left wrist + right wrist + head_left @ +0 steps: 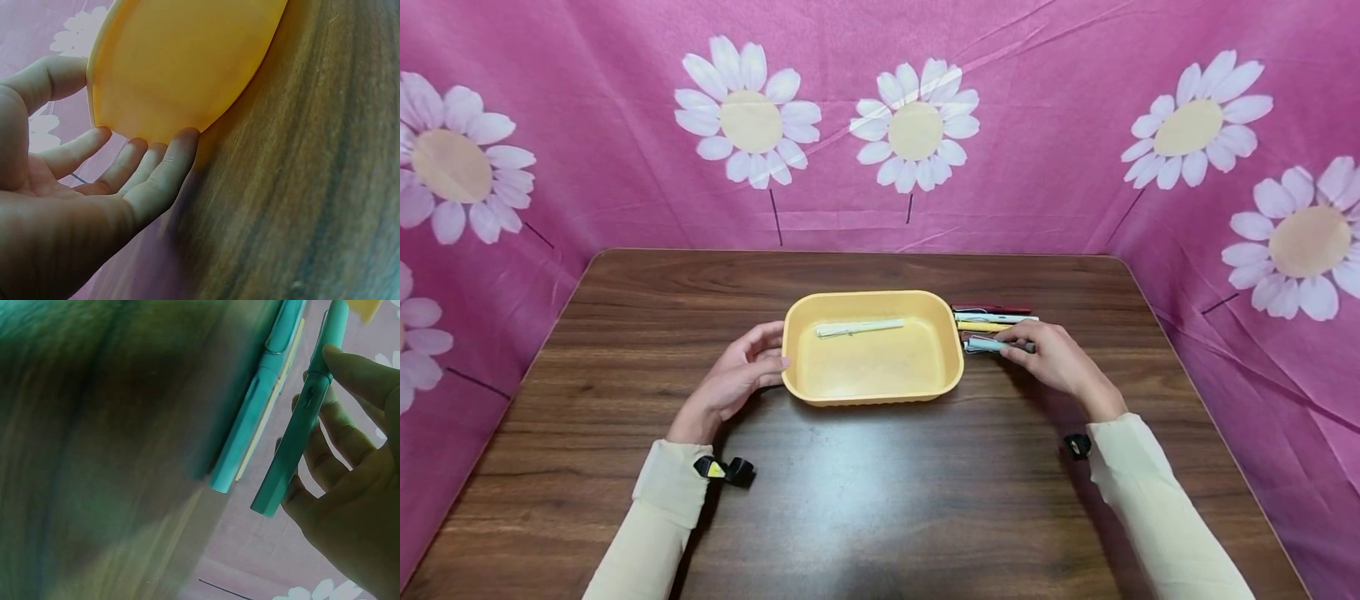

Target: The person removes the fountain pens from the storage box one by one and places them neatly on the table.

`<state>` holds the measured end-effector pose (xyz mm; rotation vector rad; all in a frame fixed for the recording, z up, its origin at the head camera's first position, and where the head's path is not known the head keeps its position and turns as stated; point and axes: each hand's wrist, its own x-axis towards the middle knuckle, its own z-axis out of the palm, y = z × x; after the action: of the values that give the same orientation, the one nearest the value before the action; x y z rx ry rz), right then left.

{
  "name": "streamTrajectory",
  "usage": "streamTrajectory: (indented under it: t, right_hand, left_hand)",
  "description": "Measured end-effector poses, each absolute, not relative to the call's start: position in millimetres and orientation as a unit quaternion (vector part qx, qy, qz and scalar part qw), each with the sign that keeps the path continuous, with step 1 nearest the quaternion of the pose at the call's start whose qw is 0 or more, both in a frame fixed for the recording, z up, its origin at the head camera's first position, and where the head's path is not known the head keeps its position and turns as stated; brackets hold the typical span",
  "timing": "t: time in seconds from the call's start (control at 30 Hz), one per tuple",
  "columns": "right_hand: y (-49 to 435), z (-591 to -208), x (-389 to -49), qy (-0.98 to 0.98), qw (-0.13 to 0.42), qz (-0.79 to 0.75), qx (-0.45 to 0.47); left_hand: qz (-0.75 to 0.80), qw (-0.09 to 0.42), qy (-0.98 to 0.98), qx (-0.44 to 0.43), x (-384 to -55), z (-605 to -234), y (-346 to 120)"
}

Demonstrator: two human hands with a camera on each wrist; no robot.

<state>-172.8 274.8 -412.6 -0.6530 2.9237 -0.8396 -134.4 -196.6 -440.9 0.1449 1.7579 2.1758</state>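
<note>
A yellow plastic tub (pixel 872 398) stands on the table. My left hand (pixel 737 375) holds its left end, thumb on the rim and fingertips against the outer wall (pixel 181 69). Inside lies a pale pen (pixel 861 328); whether a second lies against it cannot be told. To the tub's right, my right hand (pixel 1048 354) pinches a light blue capped fountain pen (pixel 300 425) between thumb and fingers, and the pen looks teal in the right wrist view. Close by is another pen (pixel 247 425). Behind them lie a yellow pen (pixel 983 327), a whitish pen (pixel 996 317) and a dark red pen (pixel 992 309).
The brown wood-grain table (pixel 865 508) carries the tub and pens. A pink cloth with white flowers (pixel 1015 150) hangs around its back and sides. Black wrist straps (pixel 726 471) sit at both cream sleeves (pixel 1157 492).
</note>
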Motion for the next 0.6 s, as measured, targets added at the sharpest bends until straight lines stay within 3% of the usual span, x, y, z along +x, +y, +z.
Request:
streamTrajectory:
  t: [0.6]
  right_hand:
    - [277.8, -424.0, -178.6, 0.941, 0.039, -0.236, -0.238]
  left_hand:
    - [0.760, 0.171, 0.625, 0.051, -136.2, -441.5, -196.6]
